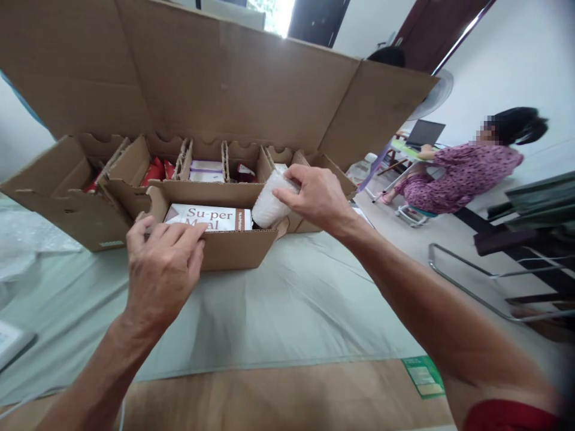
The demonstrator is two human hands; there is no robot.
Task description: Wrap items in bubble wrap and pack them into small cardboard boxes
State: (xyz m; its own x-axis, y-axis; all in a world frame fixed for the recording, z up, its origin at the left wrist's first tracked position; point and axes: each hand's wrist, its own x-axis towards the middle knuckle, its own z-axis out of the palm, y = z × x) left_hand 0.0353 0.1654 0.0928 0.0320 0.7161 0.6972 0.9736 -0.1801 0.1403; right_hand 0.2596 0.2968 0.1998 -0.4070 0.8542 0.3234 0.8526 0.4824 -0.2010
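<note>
An open cardboard box (pixel 233 251) with cardboard dividers stands on a pale cloth. My left hand (pixel 162 269) rests on its near wall, fingers curled over the rim and touching a white packet printed "Su-per Meal" (pixel 211 216) that lies in the front compartment. My right hand (pixel 317 197) grips a white bubble-wrapped roll (pixel 269 206) standing tilted at the right end of that compartment. Rear compartments hold red packets (pixel 155 170) and a white and purple packet (pixel 206 170).
The box's big flap (pixel 233 78) stands up behind. Clear bubble wrap (pixel 27 239) lies at the left. A seated person (pixel 462 170) works at a laptop (pixel 424 133) at the right. Metal chair frames (pixel 507 269) stand nearby. A green sticker (pixel 424 377) marks the wooden table edge.
</note>
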